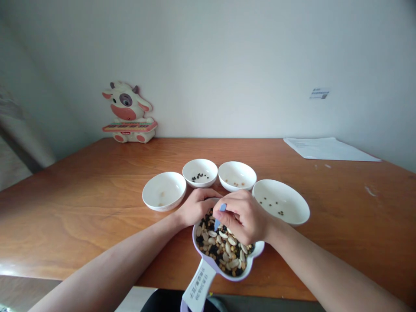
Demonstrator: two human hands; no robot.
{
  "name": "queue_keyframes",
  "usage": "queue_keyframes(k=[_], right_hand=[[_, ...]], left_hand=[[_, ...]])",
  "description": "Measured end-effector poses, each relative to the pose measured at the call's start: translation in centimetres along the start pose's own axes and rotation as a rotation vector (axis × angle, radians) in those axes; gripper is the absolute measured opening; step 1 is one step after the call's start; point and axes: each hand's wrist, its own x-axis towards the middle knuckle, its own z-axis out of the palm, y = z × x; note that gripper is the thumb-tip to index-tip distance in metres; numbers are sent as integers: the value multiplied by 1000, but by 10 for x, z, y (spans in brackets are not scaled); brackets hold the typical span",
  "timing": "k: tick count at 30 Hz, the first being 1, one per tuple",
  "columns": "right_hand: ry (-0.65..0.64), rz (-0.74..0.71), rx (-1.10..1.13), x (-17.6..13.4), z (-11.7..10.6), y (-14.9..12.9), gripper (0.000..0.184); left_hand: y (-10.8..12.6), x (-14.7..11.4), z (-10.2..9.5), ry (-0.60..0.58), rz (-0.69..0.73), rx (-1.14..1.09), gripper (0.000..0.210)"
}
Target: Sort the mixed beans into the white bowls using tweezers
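My right hand (245,215) pinches a small blue tweezer-like tool (220,216), its tip down among mixed beans and pale seeds. These fill a lilac-rimmed white bowl with a handle (199,286), which lies at the table's front edge with its labelled handle toward me. At the bowl's far left rim, my left hand (198,207) is closed over the edge; some of its fingers are hidden behind the right hand. Beyond them stand a white bowl with dark beans (199,164), one with a few pale beans (237,167), and one with several greenish-brown beans (292,203).
Left of these is another white bowl (164,182) with a few pale pieces in it. A cow-shaped toy keyboard (130,115) stands at the back left of the wooden table (81,208). White paper sheets (328,148) lie at the back right, by the wall.
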Motion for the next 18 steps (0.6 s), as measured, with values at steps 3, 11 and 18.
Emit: queue_keyframes(k=[3, 11, 18], right_hand=[[-68, -12, -64, -1, -5, -1, 22], [-223, 30, -163, -2, -19, -12, 19], [35, -67, -113, -27, -24, -18, 10]], left_hand=[[1, 0, -1, -10, -4, 3, 26], [-1, -1, -2, -4, -34, 33, 29], [-3, -1, -4, 9, -73, 48, 32]])
